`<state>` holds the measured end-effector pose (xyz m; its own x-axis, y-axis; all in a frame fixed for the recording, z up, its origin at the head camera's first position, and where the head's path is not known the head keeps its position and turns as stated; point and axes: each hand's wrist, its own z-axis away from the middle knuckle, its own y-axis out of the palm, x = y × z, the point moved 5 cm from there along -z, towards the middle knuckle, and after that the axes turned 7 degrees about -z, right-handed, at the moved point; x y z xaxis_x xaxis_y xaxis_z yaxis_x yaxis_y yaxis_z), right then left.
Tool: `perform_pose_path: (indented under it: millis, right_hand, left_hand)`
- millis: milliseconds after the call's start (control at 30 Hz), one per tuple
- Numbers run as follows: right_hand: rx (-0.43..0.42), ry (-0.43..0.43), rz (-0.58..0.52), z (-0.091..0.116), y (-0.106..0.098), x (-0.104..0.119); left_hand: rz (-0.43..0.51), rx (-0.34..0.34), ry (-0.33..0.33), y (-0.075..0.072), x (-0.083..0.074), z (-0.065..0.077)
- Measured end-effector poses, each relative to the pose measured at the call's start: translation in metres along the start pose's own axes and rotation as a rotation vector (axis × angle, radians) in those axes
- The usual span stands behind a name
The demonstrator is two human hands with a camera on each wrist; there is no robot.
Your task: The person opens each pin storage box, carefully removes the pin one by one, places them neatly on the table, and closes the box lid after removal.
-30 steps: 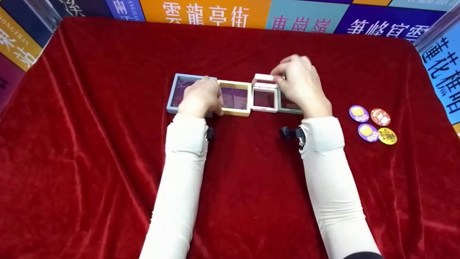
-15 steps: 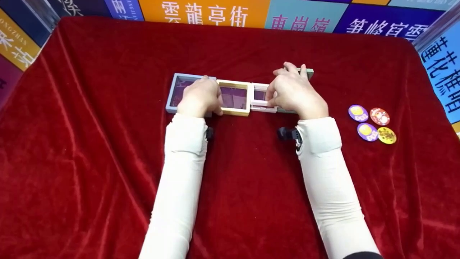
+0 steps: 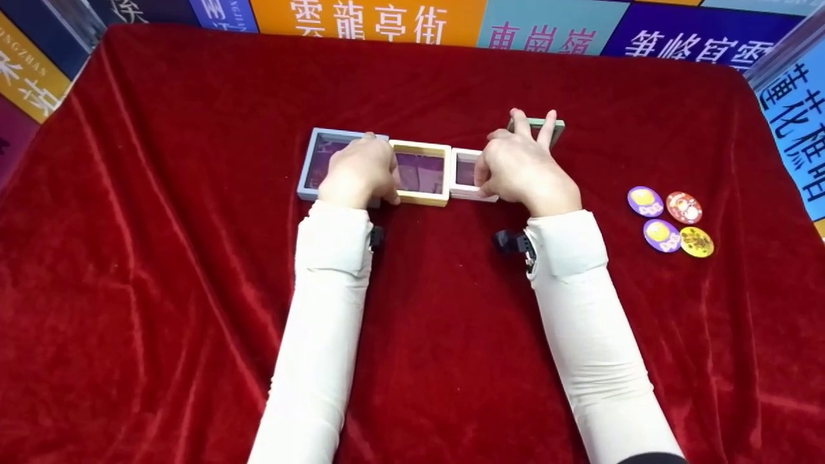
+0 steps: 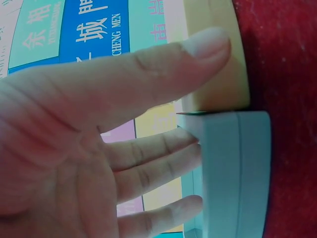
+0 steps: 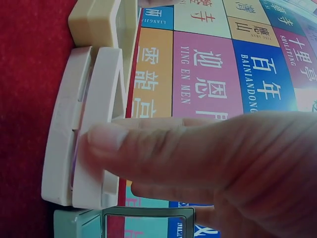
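Note:
A row of shallow display frames lies on the cloth: light blue (image 3: 307, 169), yellow (image 3: 423, 199), white (image 3: 465, 193) and green. My left hand (image 3: 361, 173) rests across the blue and yellow frames; in the left wrist view its thumb (image 4: 208, 44) lies on the yellow side and straight fingers touch the blue rim (image 4: 220, 163). With thumb and finger my right hand (image 3: 530, 169) holds the white frame's lid (image 5: 101, 84), which is down over its base (image 5: 64, 129), a narrow gap between them. Behind my raised fingers stands the green lid (image 3: 559, 131); its base (image 5: 74, 225) is mostly hidden.
Several round badges, purple (image 3: 645, 201), red (image 3: 684, 207) and yellow (image 3: 697, 242), lie on the right. Red velvet cloth (image 3: 445, 335) covers the table. Printed panels (image 3: 367, 19) stand along the back and sides.
My right hand has swung the white lid from upright down toward the front onto its base. The green lid has come into view upright. My left hand has stayed in place.

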<state>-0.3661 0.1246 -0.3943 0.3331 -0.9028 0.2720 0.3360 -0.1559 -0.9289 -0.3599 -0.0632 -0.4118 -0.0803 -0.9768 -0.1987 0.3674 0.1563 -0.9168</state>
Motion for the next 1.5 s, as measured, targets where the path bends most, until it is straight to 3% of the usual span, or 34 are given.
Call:
perform_pose_path:
  millis: [633, 900, 1233, 1500]
  right_hand:
    - [0.016, -0.005, 0.026, -0.006, 0.005, 0.003]
    - [-0.036, -0.007, -0.008, -0.005, 0.002, 0.000]
    - [-0.029, -0.020, 0.010, -0.004, 0.002, 0.002]
    - [0.008, -0.055, -0.092, 0.003, -0.007, -0.004]
  left_hand:
    - [0.009, 0.002, -0.005, 0.000, 0.003, 0.000]
    - [0.009, 0.004, -0.002, -0.001, 0.002, 0.000]
    - [0.003, 0.006, 0.001, -0.001, 0.001, 0.000]
    - [-0.004, 0.011, -0.003, 0.000, -0.001, 0.000]
